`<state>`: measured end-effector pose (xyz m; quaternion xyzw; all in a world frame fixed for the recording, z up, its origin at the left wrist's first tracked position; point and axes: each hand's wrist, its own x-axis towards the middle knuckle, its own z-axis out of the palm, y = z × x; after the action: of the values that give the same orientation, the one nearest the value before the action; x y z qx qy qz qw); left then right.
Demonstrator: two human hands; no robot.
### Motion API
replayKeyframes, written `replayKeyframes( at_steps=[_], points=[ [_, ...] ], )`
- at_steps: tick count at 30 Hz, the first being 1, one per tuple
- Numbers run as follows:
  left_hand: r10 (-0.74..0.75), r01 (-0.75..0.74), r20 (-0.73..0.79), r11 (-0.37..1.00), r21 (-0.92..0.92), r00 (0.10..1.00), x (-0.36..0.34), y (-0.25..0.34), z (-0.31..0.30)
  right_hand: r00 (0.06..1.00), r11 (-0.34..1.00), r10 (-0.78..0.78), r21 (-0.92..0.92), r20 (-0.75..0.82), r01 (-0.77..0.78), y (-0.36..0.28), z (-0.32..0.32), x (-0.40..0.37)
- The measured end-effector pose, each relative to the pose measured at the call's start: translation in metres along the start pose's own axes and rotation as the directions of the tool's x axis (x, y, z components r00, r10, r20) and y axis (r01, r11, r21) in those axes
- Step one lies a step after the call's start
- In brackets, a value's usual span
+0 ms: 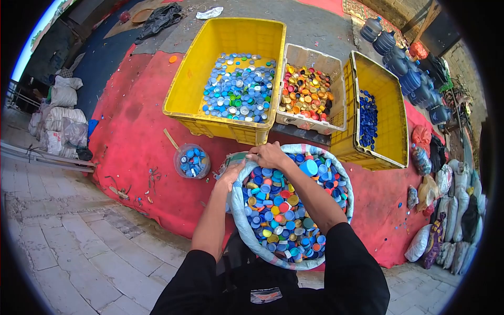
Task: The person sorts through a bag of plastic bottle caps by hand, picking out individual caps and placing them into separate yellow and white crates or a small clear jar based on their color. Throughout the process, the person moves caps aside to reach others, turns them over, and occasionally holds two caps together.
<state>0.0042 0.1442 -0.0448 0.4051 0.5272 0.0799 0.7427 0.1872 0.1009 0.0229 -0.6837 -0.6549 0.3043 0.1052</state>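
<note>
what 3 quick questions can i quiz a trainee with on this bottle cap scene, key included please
1. Multiple choice: the pale crate stands between
a) two yellow bins
b) two water bottles
c) two filled sacks

2. True or false: the small clear bucket of blue caps stands inside the large round sack.

3. Short answer: which of the person's hands is nearer the bucket, the left hand or the right hand?

Key: 1. a; 2. False, it stands on the red ground covering; 3. The right hand.
</note>
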Motion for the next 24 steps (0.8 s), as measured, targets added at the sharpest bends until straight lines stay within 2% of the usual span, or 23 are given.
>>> replayKeyframes(
  at_steps=[1, 2, 3, 5, 6, 7, 8, 9, 10, 11, 12, 13, 14, 16, 17, 18, 19, 20, 21, 22, 23, 24],
  points=[
    [-0.004, 0.005, -0.067, 1.0, 0.017, 0.998, -0.012, 0.007, 0.006, 0.999, 0.997, 0.018, -0.077, 0.046, -0.015, -0.001, 0.003, -0.003],
    [0.179, -0.081, -0.241, 0.926, 0.368, 0.954, 0.024, -0.028, -0.009, 0.995, 0.988, 0.036, -0.153, 0.09, -0.021, -0.005, 0.007, -0.005],
    [0.34, -0.134, -0.35, 0.857, 0.498, 0.873, 0.009, -0.026, -0.005, 0.99, 0.973, 0.05, -0.23, 0.128, -0.02, -0.01, 0.009, -0.006],
    [0.658, -0.149, -0.461, 0.655, 0.741, 0.596, -0.032, -0.009, 0.008, 0.988, 0.944, 0.107, -0.324, 0.11, -0.066, -0.017, 0.01, 0.0],
    [0.703, -0.175, -0.418, 0.605, 0.776, 0.576, -0.046, -0.014, 0.005, 0.983, 0.933, 0.139, -0.349, 0.121, -0.089, -0.02, 0.01, 0.003],
    [0.705, -0.196, -0.387, 0.594, 0.78, 0.594, -0.068, -0.018, 0.005, 0.975, 0.921, 0.178, -0.371, 0.134, -0.117, -0.025, 0.006, 0.001],
    [0.704, -0.218, -0.35, 0.581, 0.784, 0.618, -0.093, -0.024, 0.006, 0.981, 0.94, 0.172, -0.313, 0.085, -0.137, -0.028, 0.002, -0.004],
    [0.631, -0.164, -0.333, 0.596, 0.786, 0.701, -0.123, -0.026, 0.012, 0.984, 0.959, 0.115, -0.242, -0.136, -0.146, -0.032, 0.001, -0.016],
    [0.551, -0.112, -0.311, 0.602, 0.79, 0.774, -0.149, -0.027, 0.018, 0.931, 0.975, 0.073, -0.173, -0.358, -0.142, -0.034, 0.002, -0.028],
    [0.493, -0.096, -0.285, 0.613, 0.784, 0.822, -0.17, -0.034, 0.022, 0.826, 0.986, 0.047, -0.107, -0.562, -0.13, -0.036, 0.003, -0.044],
    [0.471, -0.127, -0.246, 0.629, 0.767, 0.847, -0.182, -0.046, 0.024, 0.773, 0.985, 0.139, 0.003, -0.619, -0.175, -0.044, -0.002, -0.066],
    [0.453, -0.162, -0.202, 0.644, 0.747, 0.868, -0.189, -0.054, 0.024, 0.699, 0.983, 0.181, 0.109, -0.691, -0.147, -0.044, 0.0, -0.089],
    [0.407, -0.147, -0.213, 0.691, 0.708, 0.888, -0.192, -0.061, 0.022, 0.668, 0.958, 0.279, 0.252, -0.69, -0.14, -0.053, -0.005, -0.118],
    [0.324, -0.126, -0.211, 0.769, 0.627, 0.922, -0.177, -0.072, 0.017, 0.607, 0.901, 0.418, 0.395, -0.676, -0.181, -0.053, 0.011, -0.176],
    [0.269, -0.129, -0.228, 0.863, 0.488, 0.936, -0.163, -0.081, 0.016, 0.576, 0.826, 0.542, 0.513, -0.612, -0.233, -0.059, 0.02, -0.204],
    [0.196, -0.108, -0.239, 0.935, 0.339, 0.951, -0.149, -0.097, 0.013, 0.502, 0.669, 0.703, 0.709, -0.504, -0.225, -0.069, 0.03, -0.228],
    [0.117, -0.073, -0.241, 0.98, 0.185, 0.963, -0.14, -0.109, 0.011, 0.443, 0.574, 0.775, 0.794, -0.45, -0.198, -0.074, 0.05, -0.252],
    [0.047, -0.03, -0.293, 0.998, 0.063, 0.955, -0.136, -0.114, 0.012, 0.357, 0.475, 0.85, 0.856, -0.387, -0.204, -0.094, 0.053, -0.274],
    [-0.039, 0.017, -0.265, 0.996, -0.084, 0.963, -0.139, -0.112, 0.012, 0.221, 0.418, 0.902, 0.877, -0.37, -0.237, -0.092, 0.088, -0.294],
    [-0.126, 0.075, -0.223, 0.972, -0.224, 0.967, -0.143, -0.107, 0.014, 0.061, 0.265, 0.964, 0.956, -0.259, -0.13, -0.105, 0.106, -0.309],
    [-0.21, 0.139, -0.167, 0.923, -0.358, 0.963, -0.148, -0.098, 0.019, -0.088, 0.126, 0.988, 0.992, -0.124, 0.008, -0.116, 0.118, -0.321],
    [-0.25, 0.195, -0.096, 0.9, -0.39, 0.963, -0.158, -0.085, 0.024, -0.155, -0.115, 0.981, 0.992, 0.121, 0.045, -0.118, 0.132, -0.331]
  ],
)
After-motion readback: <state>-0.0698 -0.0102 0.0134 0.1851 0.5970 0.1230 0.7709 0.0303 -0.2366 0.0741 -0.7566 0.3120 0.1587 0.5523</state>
